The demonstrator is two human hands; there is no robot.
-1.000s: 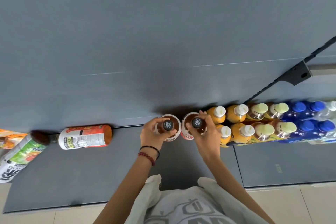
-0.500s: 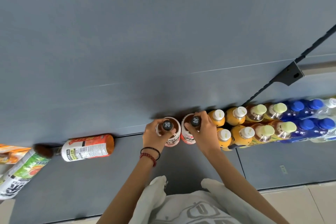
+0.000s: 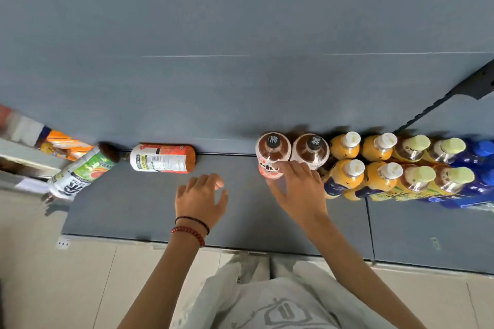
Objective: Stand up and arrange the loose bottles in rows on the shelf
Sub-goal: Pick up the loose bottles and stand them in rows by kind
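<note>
Head view: left hand point(image 3: 200, 197) hovered, fingers spread and empty; right hand point(image 3: 299, 189) rested straight fingers against an upright tea bottle point(image 3: 272, 152). Loose bottles point(image 3: 163, 158) lay at left of frame on the shelf point(image 3: 133, 211); likely full, rigid, prone to rolling, best gripped mid-body.

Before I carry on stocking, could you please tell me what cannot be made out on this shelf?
Head view:
blue bottles: row cut off by the right edge, count unknown.
orange-striped pack: blurred, cropped by the left edge.
lying bottle: label print too small to read.
right hand: covers the lower labels of the dark-capped bottles.
</note>
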